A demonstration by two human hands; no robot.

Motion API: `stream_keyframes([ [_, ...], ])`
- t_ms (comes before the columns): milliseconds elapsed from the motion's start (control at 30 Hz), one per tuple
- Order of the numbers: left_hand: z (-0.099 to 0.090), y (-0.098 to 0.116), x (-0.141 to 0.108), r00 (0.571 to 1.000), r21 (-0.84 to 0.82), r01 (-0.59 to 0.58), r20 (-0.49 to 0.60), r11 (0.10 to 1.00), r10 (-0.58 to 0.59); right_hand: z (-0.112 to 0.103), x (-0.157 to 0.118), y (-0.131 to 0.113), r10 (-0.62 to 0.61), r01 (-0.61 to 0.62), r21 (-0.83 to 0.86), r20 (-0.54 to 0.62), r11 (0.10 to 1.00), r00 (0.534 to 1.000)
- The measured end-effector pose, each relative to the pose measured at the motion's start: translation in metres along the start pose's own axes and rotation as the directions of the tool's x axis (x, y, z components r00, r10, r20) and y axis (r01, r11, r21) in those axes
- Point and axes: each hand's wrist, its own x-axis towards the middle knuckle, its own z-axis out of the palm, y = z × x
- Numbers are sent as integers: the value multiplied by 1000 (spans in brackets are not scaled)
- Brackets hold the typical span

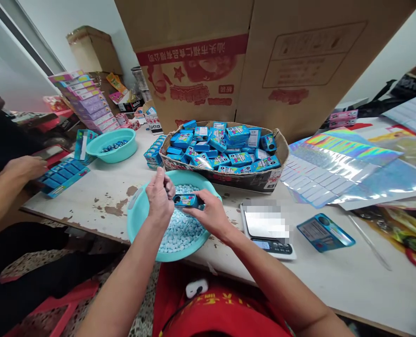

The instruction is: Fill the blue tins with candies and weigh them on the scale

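Note:
A small blue candy box (186, 200) is gripped at its right end between the thumb and fingers of my right hand (211, 213). Close by on its left, my left hand (159, 194) is raised with curled fingers; what lies inside them, if anything, is hidden. Both hands are over a turquoise basin (137, 224). Pale blue, pebble-like candies (182, 231) fill its bottom. Just behind the basin, a cut-down carton (243, 181) is heaped with blue candy boxes (225, 145) of the same look.
To the right lie a digital scale (273, 248), a larger blue box (325, 232) and shiny sheets (345, 164). A big cardboard box (278, 61) stands behind. At left, a co-worker's hand (25, 167) is by a blue display tray (67, 180), near another turquoise basin (127, 152).

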Motion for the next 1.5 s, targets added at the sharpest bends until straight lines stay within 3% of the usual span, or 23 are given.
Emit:
stream_keyframes([
  [133,-8,7,0,999,100,-39,43,994,34,-21,-13,2,85,-74,226,-37,971,996],
  [200,-29,7,7,993,371,-108,92,922,80,-44,-26,7,149,-110,350,-86,930,985],
  [233,-44,4,12,986,565,-138,157,813,58,-58,-34,12,180,-119,385,-129,915,975],
  [300,-76,-8,24,926,879,-232,331,417,-182,-85,-49,29,238,-130,383,-250,915,939],
  [367,-103,-25,32,850,923,-375,377,79,-368,-107,-62,54,281,-167,302,-390,938,877],
  [433,-117,-41,32,788,870,-479,370,-114,-492,-121,-73,80,297,-225,203,-479,953,826],
  [500,-116,-52,23,722,816,-549,354,-180,-595,-128,-81,101,301,-270,137,-508,953,807],
  [600,-101,-59,4,637,773,-615,373,-154,-675,-134,-94,114,262,-262,79,-542,962,799],
  [700,-88,-57,-11,617,777,-621,408,-98,-673,-146,-110,109,179,-213,18,-610,977,772],
  [900,-86,-50,-19,696,863,-502,365,-56,-618,-175,-152,92,188,-250,26,-737,968,649],
  [1000,-86,-43,-14,787,938,-347,286,-8,-547,-182,-168,91,214,-265,68,-790,962,575],
  [1067,-84,-36,-10,858,984,-124,172,129,-485,-185,-175,92,237,-273,100,-812,957,533],
  [1100,-82,-32,-8,881,966,16,109,259,-461,-187,-177,92,245,-277,112,-821,954,515],
  [1167,-76,-24,-5,891,783,266,23,563,-453,-189,-178,93,256,-283,125,-832,951,493],
  [1233,-70,-17,-1,885,520,414,-37,747,-465,-190,-178,94,266,-286,136,-833,949,486],
  [1333,-62,-9,5,865,325,496,-99,805,-493,-189,-176,96,291,-285,164,-820,945,493],
  [1433,-60,-5,12,908,238,410,-14,881,-419,-188,-175,98,297,-282,170,-809,944,507],
  [1500,-61,-8,15,921,229,382,-19,895,-388,-187,-175,99,300,-282,172,-805,944,511],
])
